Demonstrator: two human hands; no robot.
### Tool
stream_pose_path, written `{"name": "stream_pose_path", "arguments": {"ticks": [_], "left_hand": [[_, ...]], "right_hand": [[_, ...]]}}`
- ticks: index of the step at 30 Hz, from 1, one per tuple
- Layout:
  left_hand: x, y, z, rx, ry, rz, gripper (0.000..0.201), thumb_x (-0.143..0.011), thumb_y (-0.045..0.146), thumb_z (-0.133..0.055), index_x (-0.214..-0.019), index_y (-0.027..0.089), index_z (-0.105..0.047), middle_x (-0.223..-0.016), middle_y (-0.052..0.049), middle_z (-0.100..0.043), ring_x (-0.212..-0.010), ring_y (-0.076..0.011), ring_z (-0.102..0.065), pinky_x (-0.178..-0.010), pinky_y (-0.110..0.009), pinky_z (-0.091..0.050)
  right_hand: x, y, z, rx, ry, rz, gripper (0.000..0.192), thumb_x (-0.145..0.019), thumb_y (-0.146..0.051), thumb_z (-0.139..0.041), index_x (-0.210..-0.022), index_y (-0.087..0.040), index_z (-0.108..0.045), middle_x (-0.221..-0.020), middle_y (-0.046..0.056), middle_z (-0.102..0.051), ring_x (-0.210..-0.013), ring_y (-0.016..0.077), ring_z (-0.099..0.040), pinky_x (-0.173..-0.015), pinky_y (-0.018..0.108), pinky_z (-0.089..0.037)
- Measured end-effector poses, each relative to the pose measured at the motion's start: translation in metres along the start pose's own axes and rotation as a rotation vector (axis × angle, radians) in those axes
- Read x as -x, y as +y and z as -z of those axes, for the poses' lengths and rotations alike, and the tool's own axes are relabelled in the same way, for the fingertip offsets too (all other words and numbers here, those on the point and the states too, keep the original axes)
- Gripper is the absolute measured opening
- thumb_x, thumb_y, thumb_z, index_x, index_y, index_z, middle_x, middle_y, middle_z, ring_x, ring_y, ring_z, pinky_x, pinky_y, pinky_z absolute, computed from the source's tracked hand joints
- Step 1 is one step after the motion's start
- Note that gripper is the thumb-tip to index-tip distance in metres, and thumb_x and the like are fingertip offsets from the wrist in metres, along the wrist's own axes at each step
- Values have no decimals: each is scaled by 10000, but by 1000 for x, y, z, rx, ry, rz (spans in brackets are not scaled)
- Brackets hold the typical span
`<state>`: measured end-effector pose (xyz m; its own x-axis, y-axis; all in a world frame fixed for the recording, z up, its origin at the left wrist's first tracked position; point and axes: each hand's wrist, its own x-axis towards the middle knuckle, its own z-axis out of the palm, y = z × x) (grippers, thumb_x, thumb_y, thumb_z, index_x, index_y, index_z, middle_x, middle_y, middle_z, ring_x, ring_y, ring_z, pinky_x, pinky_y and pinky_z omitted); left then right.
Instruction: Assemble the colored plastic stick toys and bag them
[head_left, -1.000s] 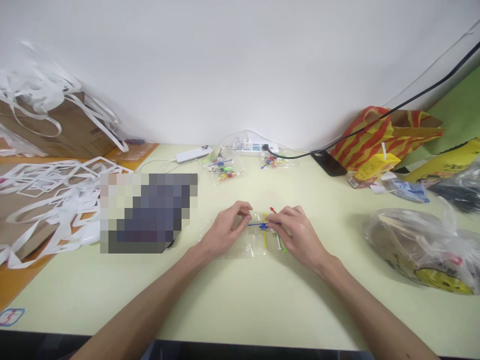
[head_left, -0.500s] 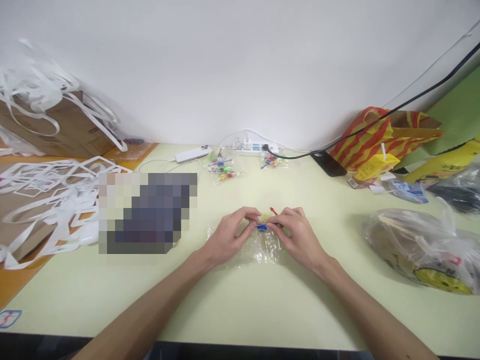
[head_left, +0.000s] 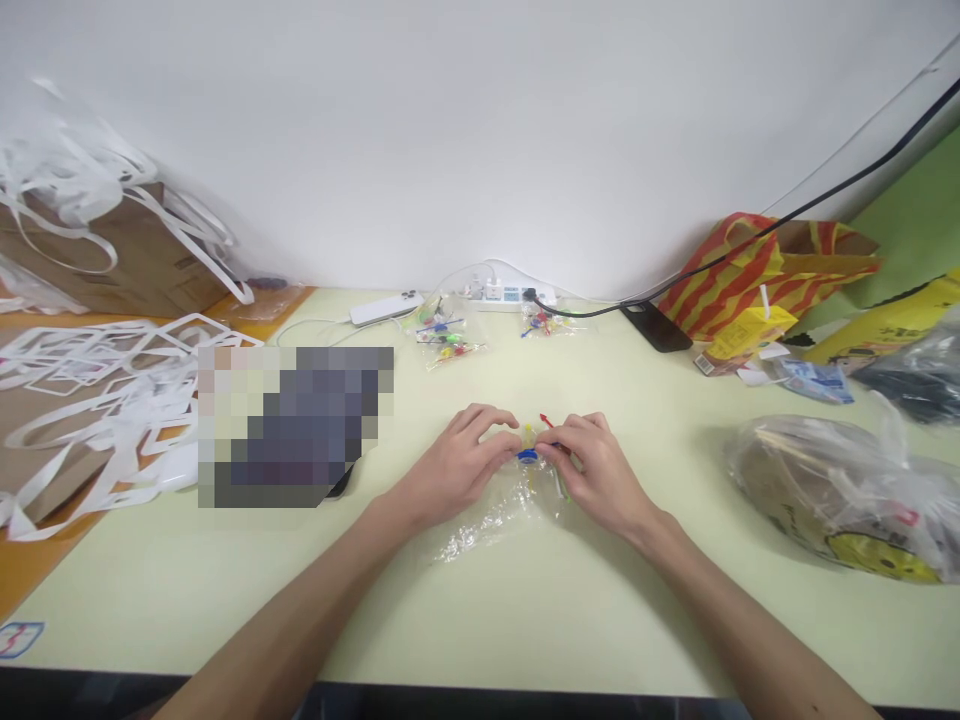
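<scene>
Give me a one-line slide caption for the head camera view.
Both hands, left hand and right hand, pinch a clear plastic bag of small colourful sticks on a pale green table.

Bright even light, soft shadows, wide-angle bowing at edges, sharp focus

both hands meet at mid-table (head_left: 525, 610): left hand (head_left: 457, 465) and right hand (head_left: 596, 475) pinch a clear bag (head_left: 495, 515) of coloured sticks (head_left: 534, 448). beyond the bag lie two more stick bags (head_left: 444, 338) and a power strip (head_left: 504, 294). right of it, a bulging plastic bag (head_left: 840, 495).
</scene>
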<state>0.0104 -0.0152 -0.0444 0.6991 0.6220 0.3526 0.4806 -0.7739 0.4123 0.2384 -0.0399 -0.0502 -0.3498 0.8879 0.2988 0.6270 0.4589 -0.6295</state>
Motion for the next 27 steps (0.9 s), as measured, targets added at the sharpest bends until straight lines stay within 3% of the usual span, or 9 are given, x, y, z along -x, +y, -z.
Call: {"name": "stream_pose_path", "arguments": {"ticks": [8,13,19,27], "left_hand": [[1,1,3,172,-43,33,211,-1037,128,-355,-1058,232,-538,-1319,-92,-506,-1260,-238,-413,-1038,-417,-438],[1,6,4,326,-60,78,170,-1055,203,-356,-1053,237,-523,-1348,-87,-484,-1303,-233,-388,-1107,-432,-386],[1,10,3,358,-98,110,172,-1056,240,-377,-997,223,-537,-1348,-88,-488,-1307,-243,-394,-1109,-433,-369],[0,7,3,382,-40,92,157,-1051,228,-386,-1013,227,-538,-1323,-89,-509,-1285,-231,-429,-1098,-415,-378]], "right_hand": [[-2,3,2,4,19,-18,232,-1031,-236,-477,-889,-220,-660,-718,-8,-638,-719,176,-557,-824,374,-326],[-1,3,0,35,51,-1,199,-1003,-331,-576,-859,-227,-668,-718,-20,-641,-705,164,-565,-830,364,-328],[1,4,-7,47,41,41,314,-944,-454,-656,-752,-208,-615,-671,-17,-633,-673,162,-554,-798,352,-329],[-2,-5,5,-70,-42,3,203,-1003,-331,-573,-856,-253,-688,-784,-33,-703,-670,149,-550,-807,341,-350]]}}
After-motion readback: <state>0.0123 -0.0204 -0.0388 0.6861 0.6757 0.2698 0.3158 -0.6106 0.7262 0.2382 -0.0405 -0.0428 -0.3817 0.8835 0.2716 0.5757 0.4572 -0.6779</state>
